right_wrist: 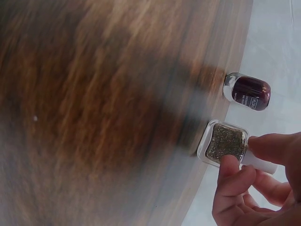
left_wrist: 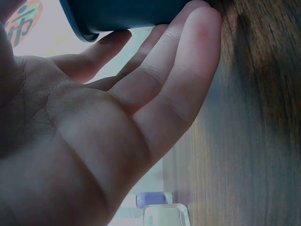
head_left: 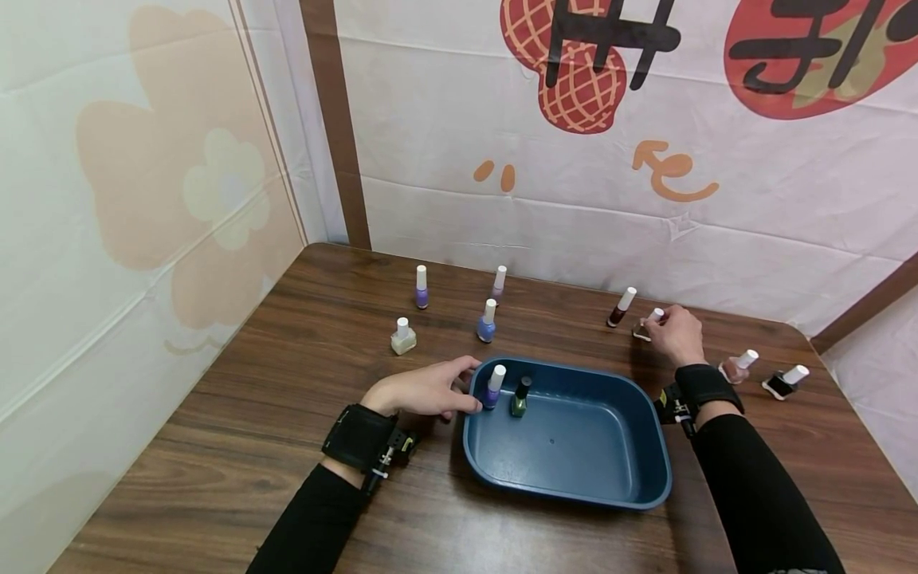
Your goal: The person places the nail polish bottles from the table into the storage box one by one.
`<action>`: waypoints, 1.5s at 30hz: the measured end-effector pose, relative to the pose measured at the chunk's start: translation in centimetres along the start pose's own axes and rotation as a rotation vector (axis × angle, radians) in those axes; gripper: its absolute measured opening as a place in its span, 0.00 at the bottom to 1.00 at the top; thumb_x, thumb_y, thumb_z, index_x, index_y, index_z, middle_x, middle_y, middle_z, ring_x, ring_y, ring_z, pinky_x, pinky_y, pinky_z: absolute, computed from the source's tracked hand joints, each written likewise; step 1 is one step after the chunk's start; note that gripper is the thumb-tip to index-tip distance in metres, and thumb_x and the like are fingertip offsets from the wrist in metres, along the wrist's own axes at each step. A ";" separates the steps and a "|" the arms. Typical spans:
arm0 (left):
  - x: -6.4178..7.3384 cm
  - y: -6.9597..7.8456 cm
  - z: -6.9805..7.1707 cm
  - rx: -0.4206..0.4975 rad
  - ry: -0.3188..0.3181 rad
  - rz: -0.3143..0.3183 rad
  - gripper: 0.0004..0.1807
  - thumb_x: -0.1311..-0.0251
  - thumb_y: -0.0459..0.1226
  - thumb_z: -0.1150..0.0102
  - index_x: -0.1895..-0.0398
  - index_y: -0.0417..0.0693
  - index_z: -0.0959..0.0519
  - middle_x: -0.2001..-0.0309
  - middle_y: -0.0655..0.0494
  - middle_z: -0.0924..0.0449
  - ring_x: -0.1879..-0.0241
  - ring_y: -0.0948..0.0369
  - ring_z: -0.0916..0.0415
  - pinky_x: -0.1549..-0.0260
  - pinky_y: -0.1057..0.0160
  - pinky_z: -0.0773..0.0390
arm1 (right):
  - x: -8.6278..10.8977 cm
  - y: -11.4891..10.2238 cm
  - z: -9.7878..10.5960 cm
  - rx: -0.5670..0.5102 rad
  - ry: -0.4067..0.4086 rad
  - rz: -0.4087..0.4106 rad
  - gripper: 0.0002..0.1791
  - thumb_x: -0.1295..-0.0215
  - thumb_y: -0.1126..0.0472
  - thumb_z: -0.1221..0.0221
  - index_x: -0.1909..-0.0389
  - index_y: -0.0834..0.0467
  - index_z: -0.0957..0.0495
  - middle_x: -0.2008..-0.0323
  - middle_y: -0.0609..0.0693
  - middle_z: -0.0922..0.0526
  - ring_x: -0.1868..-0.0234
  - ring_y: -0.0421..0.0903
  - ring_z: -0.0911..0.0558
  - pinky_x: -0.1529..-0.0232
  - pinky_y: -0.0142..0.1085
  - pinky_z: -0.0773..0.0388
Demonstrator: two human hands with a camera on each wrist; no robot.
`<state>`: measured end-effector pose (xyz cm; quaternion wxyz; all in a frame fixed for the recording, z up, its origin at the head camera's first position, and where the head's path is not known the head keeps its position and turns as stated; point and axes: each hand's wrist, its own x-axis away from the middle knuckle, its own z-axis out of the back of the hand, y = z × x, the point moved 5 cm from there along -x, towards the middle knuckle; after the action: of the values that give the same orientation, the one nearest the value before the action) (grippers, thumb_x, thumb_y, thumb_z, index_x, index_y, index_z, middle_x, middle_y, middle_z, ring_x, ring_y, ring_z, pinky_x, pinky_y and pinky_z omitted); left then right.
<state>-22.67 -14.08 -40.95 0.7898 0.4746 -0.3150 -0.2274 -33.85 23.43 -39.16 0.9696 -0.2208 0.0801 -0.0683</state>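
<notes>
My right hand (head_left: pixel 677 335) pinches the white cap of a square nail polish bottle (right_wrist: pixel 226 142) with dark glitter inside; its base is close to the tabletop. A dark red nail polish bottle (right_wrist: pixel 251 92) stands just beside it, also white-capped. My left hand (head_left: pixel 423 389) rests against the left end of a blue plastic basin (head_left: pixel 566 501), fingers spread along the outer wall and thumb at the rim. Inside that basin, near its left end, stand a purple nail polish bottle (head_left: pixel 492 389) with a white cap and a green one (head_left: pixel 519 401) with a black cap.
Behind the basin's left side stand several white-capped bottles, among them a purple one (head_left: pixel 421 288), a blue one (head_left: pixel 486 324) and a squat pale one (head_left: pixel 403 338). Right of my right hand, a pinkish bottle (head_left: pixel 735 367) and a black one (head_left: pixel 783 383) stand on the wooden table (head_left: pixel 237 446).
</notes>
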 end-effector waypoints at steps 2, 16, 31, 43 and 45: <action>0.0 0.0 0.0 0.003 -0.003 -0.003 0.27 0.35 0.37 0.44 0.34 0.46 0.39 0.49 0.46 0.26 0.67 0.57 0.24 0.67 0.60 0.23 | 0.0 0.0 0.0 0.002 0.006 0.005 0.18 0.35 0.57 0.44 0.61 0.73 0.25 0.59 0.72 0.21 0.53 0.68 0.25 0.50 0.56 0.30; 0.1 0.1 -0.1 0.007 -0.002 0.002 0.26 0.35 0.37 0.45 0.35 0.46 0.38 0.50 0.47 0.26 0.69 0.57 0.26 0.68 0.61 0.24 | 0.3 0.0 0.2 -0.009 -0.002 -0.008 0.18 0.34 0.58 0.45 0.57 0.73 0.27 0.56 0.72 0.22 0.51 0.69 0.26 0.50 0.56 0.29; 0.0 -0.1 -0.1 0.013 -0.003 0.011 0.26 0.35 0.37 0.44 0.35 0.46 0.38 0.49 0.47 0.26 0.66 0.57 0.25 0.66 0.61 0.23 | 0.2 -0.3 1.0 -0.011 0.044 0.027 0.14 0.36 0.61 0.50 0.64 0.69 0.25 0.62 0.69 0.20 0.58 0.64 0.24 0.58 0.52 0.28; -0.1 -0.1 -0.1 0.010 -0.001 0.009 0.26 0.35 0.37 0.44 0.35 0.46 0.38 0.50 0.47 0.26 0.66 0.57 0.24 0.67 0.61 0.23 | 0.7 -1.3 2.5 -0.023 0.074 0.071 0.13 0.37 0.61 0.50 0.64 0.70 0.26 0.62 0.70 0.19 0.60 0.64 0.23 0.61 0.51 0.28; 0.0 -0.1 -0.1 0.014 -0.002 0.008 0.26 0.35 0.37 0.44 0.35 0.46 0.38 0.50 0.47 0.26 0.66 0.57 0.24 0.67 0.61 0.23 | 0.8 -1.4 2.7 -0.029 0.083 0.087 0.13 0.37 0.62 0.50 0.64 0.70 0.25 0.62 0.70 0.18 0.60 0.64 0.23 0.60 0.51 0.28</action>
<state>-22.67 -14.05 -41.06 0.7872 0.4785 -0.3191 -0.2225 -32.71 23.19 -36.24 0.9642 -0.2281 0.1307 -0.0340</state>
